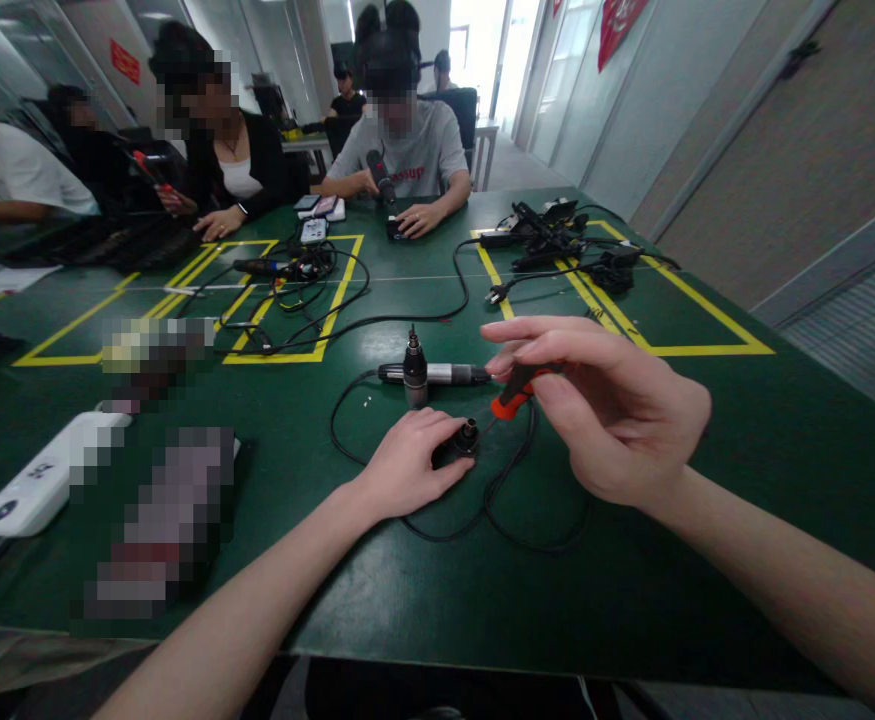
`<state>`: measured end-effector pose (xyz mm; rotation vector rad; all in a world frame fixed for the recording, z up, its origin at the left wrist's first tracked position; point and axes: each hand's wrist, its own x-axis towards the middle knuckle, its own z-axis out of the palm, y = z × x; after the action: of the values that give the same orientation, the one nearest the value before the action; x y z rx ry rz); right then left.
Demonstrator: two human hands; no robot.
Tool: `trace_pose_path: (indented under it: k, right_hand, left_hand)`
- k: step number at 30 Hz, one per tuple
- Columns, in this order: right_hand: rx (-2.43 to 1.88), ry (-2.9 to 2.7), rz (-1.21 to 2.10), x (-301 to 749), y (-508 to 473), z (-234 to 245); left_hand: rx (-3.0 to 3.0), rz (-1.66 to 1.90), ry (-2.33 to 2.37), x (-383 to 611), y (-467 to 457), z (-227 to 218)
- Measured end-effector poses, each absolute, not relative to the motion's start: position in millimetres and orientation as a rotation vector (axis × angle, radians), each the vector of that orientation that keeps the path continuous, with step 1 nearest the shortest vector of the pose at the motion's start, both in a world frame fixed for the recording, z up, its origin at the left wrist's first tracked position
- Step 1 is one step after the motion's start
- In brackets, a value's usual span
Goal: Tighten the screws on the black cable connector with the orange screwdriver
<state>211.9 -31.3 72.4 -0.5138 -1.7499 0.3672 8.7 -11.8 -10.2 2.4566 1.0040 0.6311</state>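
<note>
My left hand [407, 462] rests on the table, its fingers and thumb closed around a small black round part [468, 432] with a short collar on top. In my right hand [621, 425] is a screwdriver [510, 402] with a red and black handle, pinched between thumb and fingers. Its thin shaft slants down to the left, close to the black part; contact is unclear. Just behind my left hand stands a dark tapered tool piece [414, 372], upright. Behind that lies a silver and black cylindrical tool body [448, 374], and a thin black cable [486, 510] loops around my left hand.
A white power strip [39, 480] and a blurred-out flat object [174, 510] lie at left on the green table [669, 600]. Tangled black cables [549, 240] sit at the far right, more cables [309, 265] at the far left. Across the table, a person [407, 150] holds a tool.
</note>
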Motion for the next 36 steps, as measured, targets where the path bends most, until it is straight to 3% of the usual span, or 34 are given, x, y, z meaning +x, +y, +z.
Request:
trace_pose_path:
  k: [10, 36]
  right_hand:
    - [-0.495, -1.751, 0.28, 211.3, -29.2, 71.7]
    - [-0.456, -1.738, 0.449, 208.2, -29.3, 71.0]
  left_hand:
    - [2.419, 0.636, 1.009, 10.8, -11.7, -9.8]
    - [2.418, 0.627, 1.041, 10.8, -12.0, -9.5]
